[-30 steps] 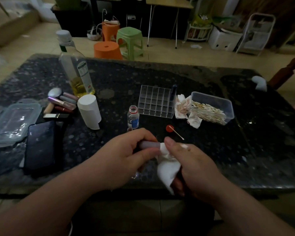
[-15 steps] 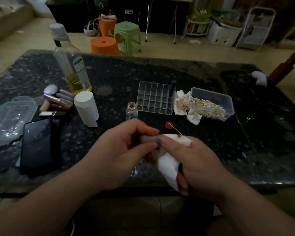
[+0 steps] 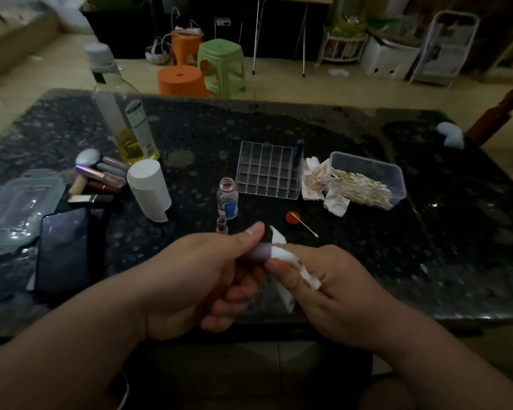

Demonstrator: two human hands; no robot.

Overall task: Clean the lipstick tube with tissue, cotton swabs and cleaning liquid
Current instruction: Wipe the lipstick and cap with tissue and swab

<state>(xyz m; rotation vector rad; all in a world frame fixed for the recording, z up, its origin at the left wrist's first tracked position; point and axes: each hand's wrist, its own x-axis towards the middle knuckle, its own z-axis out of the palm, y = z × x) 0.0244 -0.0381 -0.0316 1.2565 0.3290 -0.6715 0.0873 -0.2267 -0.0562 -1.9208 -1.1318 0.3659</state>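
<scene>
My left hand (image 3: 202,276) grips a pale lilac lipstick tube (image 3: 261,252) above the table's front edge, thumb laid along its top. Only the tube's right end shows. My right hand (image 3: 329,285) pinches a white tissue (image 3: 290,263) against that end, and the tissue hangs down between the fingers. A small open bottle of cleaning liquid (image 3: 228,199) stands just behind my hands, its red cap (image 3: 292,218) lying nearby with a used cotton swab (image 3: 307,227) across it. A small lipstick cap (image 3: 221,224) stands in front of the bottle.
A clear grid organiser (image 3: 267,170) stands mid-table, stained tissues (image 3: 317,182) and a tub of cotton swabs (image 3: 367,180) to its right. At left are a tissue roll (image 3: 148,187), oil bottle (image 3: 122,113), several lipsticks (image 3: 101,176), a phone (image 3: 62,247) and a plastic lid (image 3: 15,208).
The tissue has slid rightward off the tube to its end. My right thumb now sits under the tissue. Both hands have shifted a little lower and toward me.
</scene>
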